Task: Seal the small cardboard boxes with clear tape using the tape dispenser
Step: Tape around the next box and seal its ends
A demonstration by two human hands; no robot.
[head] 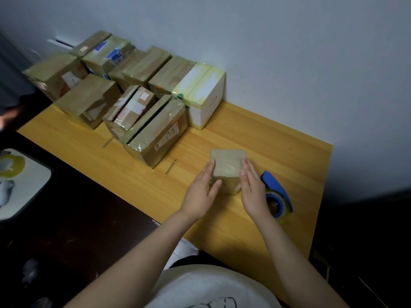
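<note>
A small cardboard box [227, 163] with shiny clear tape across its top stands on the wooden table [278, 152]. My left hand [203, 190] presses flat against its left side, fingers straight, thumb on the near face. My right hand [252, 187] presses flat against its right side. Just right of my right hand lies the blue tape dispenser [277, 192] with its roll of clear tape, partly hidden by that hand.
Several taped cardboard boxes [153, 130] and a white box [204, 94] crowd the table's back left, against the wall. A light tray [24, 183] with tape rolls sits on the dark surface at the left. The table's right edge drops off near the dispenser.
</note>
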